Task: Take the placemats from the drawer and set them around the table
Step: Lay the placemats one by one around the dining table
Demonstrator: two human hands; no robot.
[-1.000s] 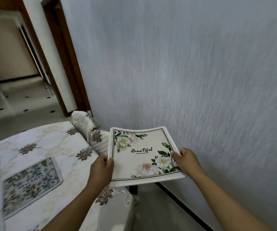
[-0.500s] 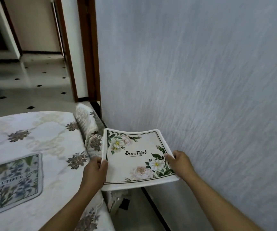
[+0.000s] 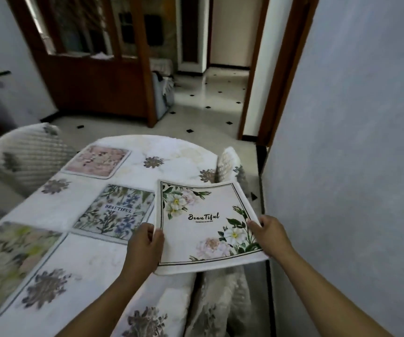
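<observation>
Placemats: 3 lie on the table, the middle one printed "BEAUTIFUL". The left hand and right hand pinch a 4th placemat, reading "Beautiful", roughly square, above the table's right edge.

Three placemats lie on the table, left of a held one.

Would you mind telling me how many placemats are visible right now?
4. A white floral placemat is held in both hands at the table's right edge; a blue-flowered one lies beside it, a pink one farther back, a green one near left. Others may lie outside the view.
</observation>
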